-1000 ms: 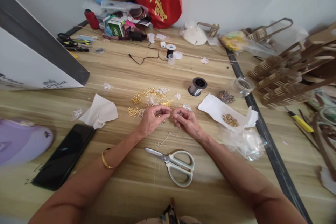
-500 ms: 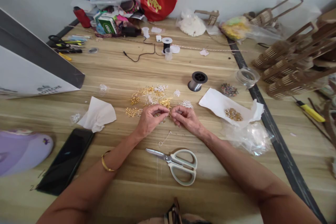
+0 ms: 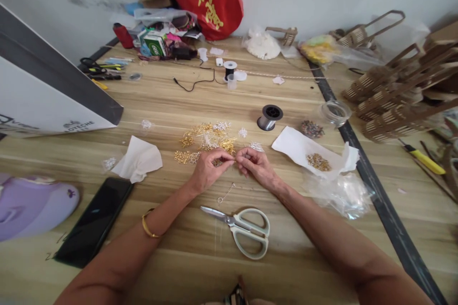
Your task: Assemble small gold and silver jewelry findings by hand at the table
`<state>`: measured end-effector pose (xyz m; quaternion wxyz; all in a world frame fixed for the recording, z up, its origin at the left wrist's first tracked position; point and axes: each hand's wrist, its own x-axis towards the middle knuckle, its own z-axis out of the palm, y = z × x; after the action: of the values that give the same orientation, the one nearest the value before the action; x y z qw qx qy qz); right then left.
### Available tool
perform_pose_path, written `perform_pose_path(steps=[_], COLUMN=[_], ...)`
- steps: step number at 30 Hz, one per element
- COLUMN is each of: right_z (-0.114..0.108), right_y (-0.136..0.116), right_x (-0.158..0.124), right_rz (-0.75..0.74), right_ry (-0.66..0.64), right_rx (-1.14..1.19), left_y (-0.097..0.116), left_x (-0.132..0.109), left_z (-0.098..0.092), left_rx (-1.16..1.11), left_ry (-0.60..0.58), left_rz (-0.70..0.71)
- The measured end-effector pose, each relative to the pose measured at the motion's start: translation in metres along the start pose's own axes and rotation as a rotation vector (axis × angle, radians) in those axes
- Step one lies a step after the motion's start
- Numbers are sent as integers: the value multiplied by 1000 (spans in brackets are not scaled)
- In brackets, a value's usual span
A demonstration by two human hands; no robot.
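Observation:
My left hand [image 3: 211, 169] and my right hand [image 3: 255, 164] meet fingertip to fingertip over the wooden table, both pinched. Whatever sits between the fingertips is too small to name. Just beyond them lie heaps of gold jewelry findings [image 3: 186, 139], with silver findings [image 3: 256, 146] close to my right hand. Gold rings [image 3: 182, 157] are beside my left hand. A short silver chain with a ring [image 3: 226, 192] rests on the wood below my fingers. Nearer to me are scissors [image 3: 240, 228] with pale handles, pointing left.
A wire spool [image 3: 270, 117] stands behind the findings. To the right are white paper [image 3: 289, 145] with gold pieces, a clear jar [image 3: 335, 113] and plastic bags [image 3: 352, 195]. On the left lie crumpled paper [image 3: 139, 157], a dark phone [image 3: 93, 221] and a white box [image 3: 46, 90].
The view has tilted slightly, so everything sits a little lower in the picture. My hands have come closer together, with their fingertips now touching or almost touching.

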<state>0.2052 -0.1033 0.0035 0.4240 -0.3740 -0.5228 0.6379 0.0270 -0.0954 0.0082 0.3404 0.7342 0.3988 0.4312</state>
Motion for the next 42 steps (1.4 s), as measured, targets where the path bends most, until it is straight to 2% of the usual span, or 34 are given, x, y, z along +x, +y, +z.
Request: perform_pose_path(steps=[22,34,42], right_z=[2,2,2], right_y=[0,1,3], right_x=[0,1,0], right_rz=[-20,-18,-5], right_ry=[-6,-6,-5], right_rx=[11,4,9], left_y=[12,12,10], left_x=[0,-1,-1], left_z=[-1,0,1], left_rx=[29,15,9], left_ry=[-79,-67,-63], left_rz=[-52,-113,-95])
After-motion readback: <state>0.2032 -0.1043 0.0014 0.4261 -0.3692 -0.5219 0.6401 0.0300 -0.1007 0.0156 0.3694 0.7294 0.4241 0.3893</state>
